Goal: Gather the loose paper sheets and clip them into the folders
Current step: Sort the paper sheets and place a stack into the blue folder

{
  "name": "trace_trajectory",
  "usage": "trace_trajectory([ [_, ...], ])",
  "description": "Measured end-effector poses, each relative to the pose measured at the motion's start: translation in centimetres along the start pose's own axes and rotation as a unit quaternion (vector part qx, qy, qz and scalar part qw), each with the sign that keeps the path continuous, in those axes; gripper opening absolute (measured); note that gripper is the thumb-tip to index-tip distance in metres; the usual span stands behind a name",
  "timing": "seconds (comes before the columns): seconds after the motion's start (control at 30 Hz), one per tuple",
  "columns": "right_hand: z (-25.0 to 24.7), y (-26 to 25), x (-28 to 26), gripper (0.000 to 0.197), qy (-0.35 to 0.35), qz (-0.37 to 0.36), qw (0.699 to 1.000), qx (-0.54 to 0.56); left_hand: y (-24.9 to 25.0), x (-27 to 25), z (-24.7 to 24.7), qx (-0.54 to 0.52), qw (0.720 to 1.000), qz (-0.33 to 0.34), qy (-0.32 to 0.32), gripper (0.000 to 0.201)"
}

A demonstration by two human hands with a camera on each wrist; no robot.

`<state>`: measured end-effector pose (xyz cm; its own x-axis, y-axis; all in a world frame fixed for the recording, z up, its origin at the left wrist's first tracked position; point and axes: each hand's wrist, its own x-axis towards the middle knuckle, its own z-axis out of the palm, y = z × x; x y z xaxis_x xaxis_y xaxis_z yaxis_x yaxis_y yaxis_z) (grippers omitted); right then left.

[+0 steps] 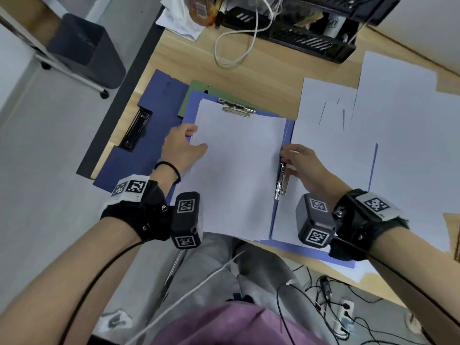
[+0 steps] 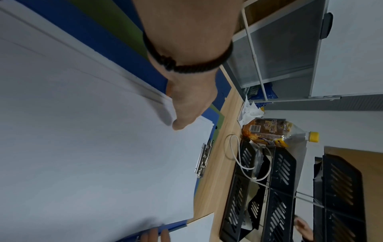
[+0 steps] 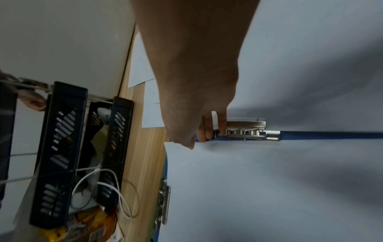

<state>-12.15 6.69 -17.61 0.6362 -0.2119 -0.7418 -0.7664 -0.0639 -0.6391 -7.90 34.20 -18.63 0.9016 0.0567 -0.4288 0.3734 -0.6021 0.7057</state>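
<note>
A blue folder (image 1: 288, 125) lies open in front of me with a white paper stack (image 1: 239, 170) on it. A metal top clip (image 1: 236, 109) sits over the stack's far edge. My left hand (image 1: 196, 136) pinches the stack's left edge, with the thumb (image 2: 178, 124) on top of the paper stack (image 2: 93, 147). My right hand (image 1: 286, 158) is at the stack's right edge, and its fingers (image 3: 207, 131) grip the end of a metal side clip (image 3: 246, 131) along the folder's spine. More white sheets lie under that hand.
A second blue folder (image 1: 149, 125) with a black clip (image 1: 134, 130) lies at the left, and a green folder (image 1: 196, 95) peeks out beneath. Loose sheets (image 1: 398, 120) cover the desk's right side. A black tray rack (image 1: 311, 28), a white cable (image 1: 236, 46) and a bottle stand at the back.
</note>
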Motion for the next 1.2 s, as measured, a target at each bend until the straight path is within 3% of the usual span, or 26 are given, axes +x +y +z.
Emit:
trace_trajectory([
  [0.17,0.7,-2.5,0.9,0.017,0.039,-0.073,0.993,-0.08,-0.9,-1.0,0.9,0.13,0.991,0.027,-0.027,0.082],
  [0.4,8.2,-9.3,4.8,0.012,-0.016,-0.203,0.965,-0.166,-2.1,-0.8,1.2,0.19,0.98,0.06,-0.01,0.084],
  [0.57,11.8,-10.0,7.0,0.008,-0.004,-0.173,0.972,-0.158,-2.1,-1.0,1.2,0.207,0.977,0.055,0.008,0.084],
  [0.67,12.3,-10.0,8.0,0.018,0.018,-0.155,0.972,-0.175,-1.9,-0.9,0.9,0.223,0.973,0.054,-0.003,0.085],
  [0.8,12.5,-10.4,8.3,0.025,-0.009,-0.126,0.98,-0.154,-1.5,-0.7,0.5,0.24,0.969,0.049,-0.022,0.083],
  [0.93,13.0,-11.3,9.3,0.035,0.022,-0.1,0.973,-0.205,-1.3,-0.7,0.4,0.25,0.967,0.044,-0.03,0.082],
  [1.07,13.1,-12.2,9.8,0.041,0.0,-0.069,0.969,-0.239,-1.1,-0.8,0.5,0.25,0.967,0.041,-0.032,0.081],
  [1.2,13.3,-12.6,9.2,0.034,-0.019,-0.086,0.96,-0.265,-1.0,-0.6,0.4,0.272,0.96,0.053,-0.031,0.077],
])
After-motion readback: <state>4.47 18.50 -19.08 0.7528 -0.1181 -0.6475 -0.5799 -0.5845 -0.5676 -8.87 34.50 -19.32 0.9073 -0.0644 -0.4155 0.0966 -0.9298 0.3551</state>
